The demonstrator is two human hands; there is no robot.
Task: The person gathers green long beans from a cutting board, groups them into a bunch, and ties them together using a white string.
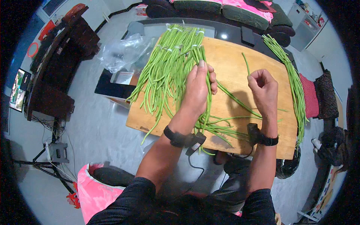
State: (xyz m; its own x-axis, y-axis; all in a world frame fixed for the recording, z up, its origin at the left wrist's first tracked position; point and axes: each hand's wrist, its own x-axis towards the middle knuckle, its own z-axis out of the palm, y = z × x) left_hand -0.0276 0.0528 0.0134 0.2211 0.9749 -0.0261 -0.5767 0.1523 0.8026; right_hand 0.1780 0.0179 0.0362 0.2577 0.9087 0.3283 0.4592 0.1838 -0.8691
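My left hand point(200, 84) is closed around a small bunch of long green beans point(209, 98), its thumb pointing away from me. To the right, my right hand point(263, 81) pinches one thin green bean piece point(245, 62) between thumb and finger. Tied bundles of long beans point(168, 64), bound with pale bands, lie on the left of the wooden board point(225, 53). Loose beans point(222, 129) are spread near the board's front edge, partly under my left wrist. Another pile of long beans point(292, 76) lies along the board's right edge.
A clear plastic bag point(123, 53) lies left of the bundles, above an open box point(115, 87). A dark table point(230, 29) extends behind the board. A pink-covered chair point(95, 194) stands at lower left. A black bag point(289, 166) is below the board's right corner.
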